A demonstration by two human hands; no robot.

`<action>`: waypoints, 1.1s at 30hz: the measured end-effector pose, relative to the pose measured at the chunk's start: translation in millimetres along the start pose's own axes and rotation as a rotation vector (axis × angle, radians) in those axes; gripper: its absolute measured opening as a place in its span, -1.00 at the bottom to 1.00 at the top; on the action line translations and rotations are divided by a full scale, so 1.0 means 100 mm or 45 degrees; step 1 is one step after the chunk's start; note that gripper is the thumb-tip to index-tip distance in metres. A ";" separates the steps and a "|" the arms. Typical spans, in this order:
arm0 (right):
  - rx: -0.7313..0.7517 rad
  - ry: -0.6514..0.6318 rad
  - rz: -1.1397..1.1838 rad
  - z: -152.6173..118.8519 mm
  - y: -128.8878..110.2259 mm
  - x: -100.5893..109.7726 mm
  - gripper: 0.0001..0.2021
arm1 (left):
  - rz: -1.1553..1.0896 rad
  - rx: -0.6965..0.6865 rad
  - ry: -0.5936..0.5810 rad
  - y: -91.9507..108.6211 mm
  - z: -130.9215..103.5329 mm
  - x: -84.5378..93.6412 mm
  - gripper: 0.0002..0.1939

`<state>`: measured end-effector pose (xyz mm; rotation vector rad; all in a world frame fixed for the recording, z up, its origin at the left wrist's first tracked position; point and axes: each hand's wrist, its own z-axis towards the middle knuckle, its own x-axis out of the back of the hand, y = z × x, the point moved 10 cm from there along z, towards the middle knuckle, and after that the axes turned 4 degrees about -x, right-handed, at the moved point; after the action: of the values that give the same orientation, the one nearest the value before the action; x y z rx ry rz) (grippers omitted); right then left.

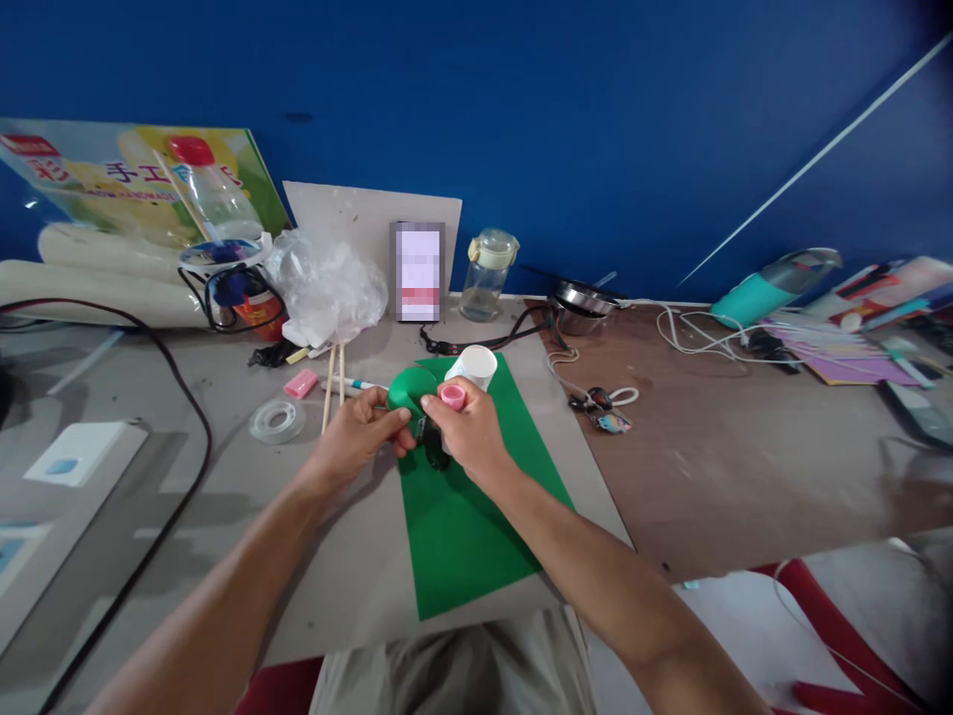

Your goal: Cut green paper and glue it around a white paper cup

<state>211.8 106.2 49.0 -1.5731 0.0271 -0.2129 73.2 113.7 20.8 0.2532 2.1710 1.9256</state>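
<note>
A curved green piece (pixel 411 389) is held up between both hands, over the top of a green sheet (pixel 483 526) lying on the table. My left hand (pixel 368 425) pinches its lower left part. My right hand (pixel 466 422) has its thumb and finger closed on the right edge, with a small pink ring-shaped object (pixel 453 397) at its fingers. Just behind my right hand stands a white cup (pixel 476 365), partly hidden. Below the fingers are dark items (pixel 436 449), too unclear to name.
Left of the hands lie wooden sticks (pixel 329 389), a pink piece (pixel 301 383) and a tape roll (pixel 277 422). Behind stand a phone (pixel 418 273) and a glass bottle (pixel 487 276). A black cable (pixel 195 472) crosses the left side; keys (pixel 607 402) lie right.
</note>
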 end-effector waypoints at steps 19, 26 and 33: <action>-0.148 -0.070 0.300 -0.06 0.12 -0.14 -0.73 | -0.344 -0.091 0.144 -0.02 0.03 0.04 -0.81; -0.169 0.042 0.322 -0.05 0.13 -0.08 -0.74 | -0.666 -0.002 0.051 -0.09 0.00 -0.13 -0.81; -0.266 0.006 0.460 -0.08 0.16 -0.14 -0.75 | -0.818 0.135 -0.024 -0.19 0.00 -0.21 -0.82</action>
<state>198.1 100.2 31.8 -1.7437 0.3435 0.0730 93.7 105.2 3.6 -0.3682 2.0051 1.4385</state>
